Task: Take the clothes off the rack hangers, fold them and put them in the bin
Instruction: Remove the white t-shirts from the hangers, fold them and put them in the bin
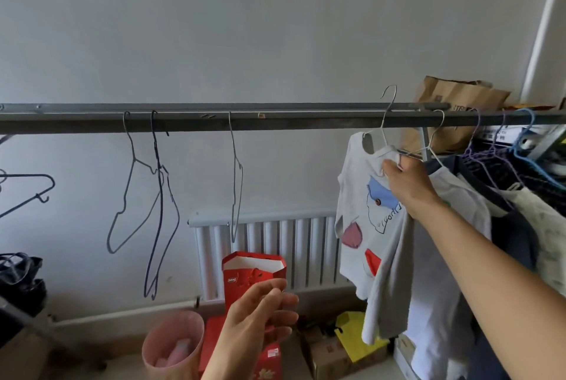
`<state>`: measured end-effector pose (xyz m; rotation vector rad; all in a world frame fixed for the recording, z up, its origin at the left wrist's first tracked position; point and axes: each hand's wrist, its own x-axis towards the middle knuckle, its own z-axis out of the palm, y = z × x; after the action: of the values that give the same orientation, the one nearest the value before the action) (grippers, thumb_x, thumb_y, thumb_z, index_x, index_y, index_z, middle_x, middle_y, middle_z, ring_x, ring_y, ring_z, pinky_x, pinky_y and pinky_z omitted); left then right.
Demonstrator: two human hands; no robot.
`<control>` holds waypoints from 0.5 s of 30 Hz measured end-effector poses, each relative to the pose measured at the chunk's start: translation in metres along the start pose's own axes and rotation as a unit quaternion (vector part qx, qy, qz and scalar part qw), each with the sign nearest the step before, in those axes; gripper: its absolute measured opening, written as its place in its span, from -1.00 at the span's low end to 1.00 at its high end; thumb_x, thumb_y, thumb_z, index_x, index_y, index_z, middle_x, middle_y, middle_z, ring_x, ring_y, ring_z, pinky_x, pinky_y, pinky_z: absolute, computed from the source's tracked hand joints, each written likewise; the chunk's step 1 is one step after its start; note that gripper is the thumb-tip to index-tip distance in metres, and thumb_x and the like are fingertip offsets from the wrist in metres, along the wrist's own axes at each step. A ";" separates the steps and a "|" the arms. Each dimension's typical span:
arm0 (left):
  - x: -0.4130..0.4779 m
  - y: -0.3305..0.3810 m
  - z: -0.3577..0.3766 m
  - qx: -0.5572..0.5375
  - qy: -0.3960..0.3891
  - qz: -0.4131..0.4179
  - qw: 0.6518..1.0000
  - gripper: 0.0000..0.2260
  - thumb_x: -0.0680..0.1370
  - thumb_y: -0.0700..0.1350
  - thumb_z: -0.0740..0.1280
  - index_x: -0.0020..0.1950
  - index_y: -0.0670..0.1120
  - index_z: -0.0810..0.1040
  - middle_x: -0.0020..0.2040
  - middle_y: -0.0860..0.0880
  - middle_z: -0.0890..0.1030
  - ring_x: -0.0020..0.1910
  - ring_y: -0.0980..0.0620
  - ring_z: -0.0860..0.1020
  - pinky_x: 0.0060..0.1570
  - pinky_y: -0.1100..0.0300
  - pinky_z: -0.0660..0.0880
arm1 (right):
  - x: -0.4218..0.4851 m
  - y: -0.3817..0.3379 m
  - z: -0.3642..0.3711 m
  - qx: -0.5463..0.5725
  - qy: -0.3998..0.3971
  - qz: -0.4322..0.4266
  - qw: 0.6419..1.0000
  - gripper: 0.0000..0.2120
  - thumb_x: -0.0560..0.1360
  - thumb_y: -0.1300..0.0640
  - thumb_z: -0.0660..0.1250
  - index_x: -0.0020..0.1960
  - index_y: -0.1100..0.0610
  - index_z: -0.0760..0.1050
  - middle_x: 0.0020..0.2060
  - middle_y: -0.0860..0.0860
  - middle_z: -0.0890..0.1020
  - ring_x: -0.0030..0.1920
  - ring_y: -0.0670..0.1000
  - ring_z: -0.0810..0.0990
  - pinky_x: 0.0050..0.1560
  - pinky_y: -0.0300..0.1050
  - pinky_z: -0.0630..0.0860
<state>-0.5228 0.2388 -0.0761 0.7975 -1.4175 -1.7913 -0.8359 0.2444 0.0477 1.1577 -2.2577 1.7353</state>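
Note:
A dark metal rack bar (275, 122) runs across the view. Three bare wire hangers (159, 196) dangle from it at the left and middle. At the right a white T-shirt (361, 226) with blue, red and pink patches hangs on a silver wire hanger (386, 122) whose hook is lifted above the bar. My right hand (407, 183) grips that shirt at its shoulder, by the hanger. My left hand (260, 315) hovers low in the middle, fingers loosely apart, holding nothing. More clothes (514, 226) hang further right on purple and blue hangers. A pink bin (173, 346) stands on the floor below.
A white radiator (275, 245) lines the wall behind. A red paper bag (254, 272), red and cardboard boxes and a yellow item (355, 336) crowd the floor. A brown paper bag (453, 113) sits behind the bar at right. Dark items (21, 275) lie at far left.

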 end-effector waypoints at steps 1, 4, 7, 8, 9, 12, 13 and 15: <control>0.001 0.001 0.000 0.004 -0.005 0.005 1.000 -0.78 0.58 -0.14 0.28 0.17 -0.17 0.57 -0.04 -0.18 0.70 -0.11 -0.13 0.64 -0.06 0.01 0.55 | 0.000 -0.003 -0.002 0.003 0.000 -0.008 1.000 -0.81 0.55 0.17 0.21 -0.05 0.29 0.50 -0.12 0.20 0.57 -0.10 0.15 0.49 -0.07 -0.02 0.41; 0.000 0.002 0.006 0.028 -0.026 0.018 0.999 -0.80 0.59 -0.14 0.27 0.17 -0.15 0.58 -0.05 -0.15 0.70 -0.12 -0.10 0.65 -0.06 0.04 0.57 | -0.020 -0.008 -0.009 0.004 -0.031 -0.024 0.999 -0.82 0.54 0.18 0.23 -0.19 0.24 0.46 -0.30 0.15 0.50 -0.24 0.11 0.44 -0.21 -0.05 0.38; -0.001 0.005 0.011 0.063 -0.040 0.046 0.996 -0.82 0.62 -0.15 0.25 0.15 -0.13 0.59 -0.06 -0.11 0.71 -0.10 -0.06 0.66 -0.05 0.07 0.57 | -0.060 -0.004 -0.020 0.010 -0.110 -0.062 0.992 -0.72 0.57 0.18 0.26 -0.31 0.16 0.38 -0.43 0.04 0.30 -0.37 -0.03 0.28 -0.31 -0.10 0.21; -0.001 0.008 0.012 0.078 -0.037 0.059 0.994 -0.82 0.62 -0.14 0.25 0.15 -0.11 0.60 -0.06 -0.08 0.71 -0.08 -0.03 0.67 -0.07 0.13 0.58 | -0.072 0.000 -0.024 0.005 -0.134 -0.072 0.988 -0.70 0.58 0.16 0.26 -0.31 0.19 0.40 -0.45 0.01 0.31 -0.39 -0.06 0.28 -0.31 -0.10 0.22; 0.001 0.011 0.012 0.096 -0.033 0.074 0.992 -0.82 0.62 -0.12 0.25 0.14 -0.08 0.61 -0.05 -0.04 0.71 -0.05 0.02 0.67 -0.10 0.20 0.57 | -0.083 0.002 -0.028 0.005 -0.154 -0.080 0.985 -0.70 0.59 0.15 0.27 -0.30 0.23 0.43 -0.48 -0.06 0.32 -0.41 -0.10 0.28 -0.32 -0.15 0.24; 0.009 0.024 0.011 0.168 -0.029 0.138 0.976 -0.81 0.60 -0.01 0.23 0.16 0.09 0.58 0.06 0.12 0.67 0.08 0.17 0.61 -0.09 0.34 0.53 | -0.111 0.000 -0.043 0.034 -0.207 -0.096 0.973 -0.73 0.58 0.13 0.28 -0.30 0.12 0.51 -0.51 -0.16 0.43 -0.42 -0.22 0.36 -0.34 -0.32 0.30; 0.014 0.028 0.010 0.204 -0.032 0.166 0.964 -0.77 0.58 0.06 0.22 0.20 0.15 0.54 0.17 0.14 0.62 0.17 0.20 0.56 -0.01 0.35 0.51 | -0.120 -0.003 -0.047 0.052 -0.225 -0.102 0.968 -0.74 0.56 0.11 0.28 -0.30 0.11 0.51 -0.48 -0.16 0.49 -0.39 -0.23 0.40 -0.30 -0.35 0.34; 0.023 0.035 0.007 0.281 -0.026 0.248 0.927 -0.64 0.55 0.15 0.17 0.35 0.23 0.39 0.40 0.15 0.44 0.37 0.20 0.40 0.24 0.29 0.40 | -0.135 -0.010 -0.056 0.081 -0.263 -0.103 0.956 -0.77 0.49 0.07 0.28 -0.29 0.12 0.55 -0.41 -0.13 0.55 -0.31 -0.23 0.47 -0.23 -0.38 0.40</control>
<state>-0.5361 0.2180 -0.0414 0.5843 -1.9951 -1.0332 -0.7540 0.3612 0.0122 2.0156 -2.1540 1.7070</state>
